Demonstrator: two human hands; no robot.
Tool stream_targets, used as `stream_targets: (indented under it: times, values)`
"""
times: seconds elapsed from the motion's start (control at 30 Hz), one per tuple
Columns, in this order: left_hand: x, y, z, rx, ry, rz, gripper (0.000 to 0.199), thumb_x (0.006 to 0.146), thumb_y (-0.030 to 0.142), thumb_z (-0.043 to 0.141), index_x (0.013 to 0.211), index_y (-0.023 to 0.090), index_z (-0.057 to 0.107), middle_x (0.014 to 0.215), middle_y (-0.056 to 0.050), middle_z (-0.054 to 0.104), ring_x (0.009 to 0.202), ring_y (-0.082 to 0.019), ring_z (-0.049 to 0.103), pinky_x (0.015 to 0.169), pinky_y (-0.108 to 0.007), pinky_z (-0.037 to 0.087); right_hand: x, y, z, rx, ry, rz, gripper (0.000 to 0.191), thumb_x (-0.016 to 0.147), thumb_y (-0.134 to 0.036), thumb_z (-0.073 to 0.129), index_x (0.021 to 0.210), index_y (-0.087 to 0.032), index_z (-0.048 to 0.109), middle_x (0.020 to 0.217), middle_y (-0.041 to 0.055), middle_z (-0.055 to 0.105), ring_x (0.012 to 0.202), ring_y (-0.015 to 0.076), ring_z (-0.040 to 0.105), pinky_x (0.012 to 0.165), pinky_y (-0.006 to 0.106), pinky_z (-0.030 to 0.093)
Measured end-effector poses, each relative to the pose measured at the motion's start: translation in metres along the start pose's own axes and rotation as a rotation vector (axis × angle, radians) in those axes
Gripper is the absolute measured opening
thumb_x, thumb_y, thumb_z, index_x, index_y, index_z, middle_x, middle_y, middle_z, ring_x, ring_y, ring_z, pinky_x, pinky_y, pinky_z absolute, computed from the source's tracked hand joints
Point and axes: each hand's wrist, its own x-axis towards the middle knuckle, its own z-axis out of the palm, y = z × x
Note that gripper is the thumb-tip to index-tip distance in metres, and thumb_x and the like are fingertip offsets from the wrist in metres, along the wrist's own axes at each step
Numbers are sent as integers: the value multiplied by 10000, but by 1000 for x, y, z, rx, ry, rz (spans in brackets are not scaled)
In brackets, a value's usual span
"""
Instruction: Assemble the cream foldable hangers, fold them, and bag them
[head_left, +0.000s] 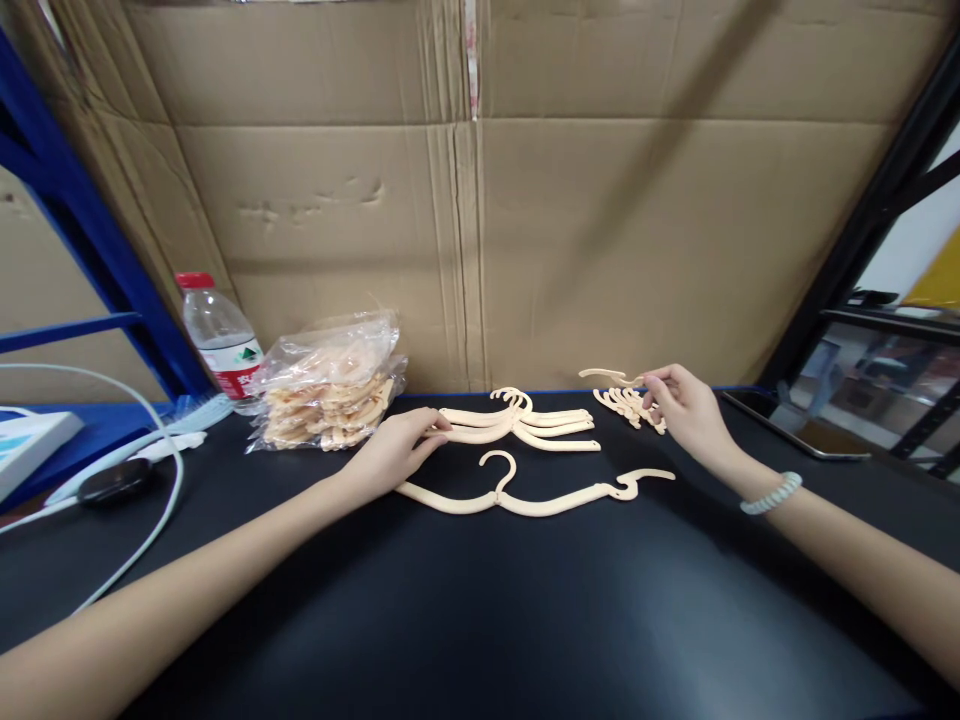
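Observation:
My left hand (401, 450) is at the left end of several stacked cream clothes hangers (491, 432), its fingertips closed on one hanger's end. Nearer to me lies a single cream hanger (465, 503), its left tip partly hidden by that hand. At its right end is a small curved hook piece (646, 483), touching or joined to it. My right hand (686, 410) pinches a similar cream hook piece (604, 375), raised over a small pile of such pieces (626, 405).
Clear plastic bags of cream parts (330, 390) stand at the back left, beside a red-capped bottle (221, 335). A white cable (176, 480) and a black device (114, 483) lie at left. A dark flat tray (787, 430) is at right. Cardboard (600, 220) walls the back.

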Motion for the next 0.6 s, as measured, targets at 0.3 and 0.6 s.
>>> stream_targets:
  times: [0.3, 0.6]
  values:
    - [-9, 8, 5, -200, 100, -111, 153, 922, 330, 452, 849, 201, 488, 780, -29, 695, 745, -180, 695, 689, -311, 543, -18, -19, 21, 453, -145, 264, 398, 748, -573, 684, 775, -199, 552, 782, 46, 617, 680, 168, 617, 530, 277, 519]
    - [-9, 8, 11, -666, 243, -246, 217, 821, 353, 610, 797, 187, 473, 820, -49, 701, 793, -196, 702, 750, -363, 563, -19, -19, 22, 750, -187, 566, 141, 842, -307, 691, 798, -185, 635, 822, 73, 696, 715, 152, 649, 642, 268, 577]
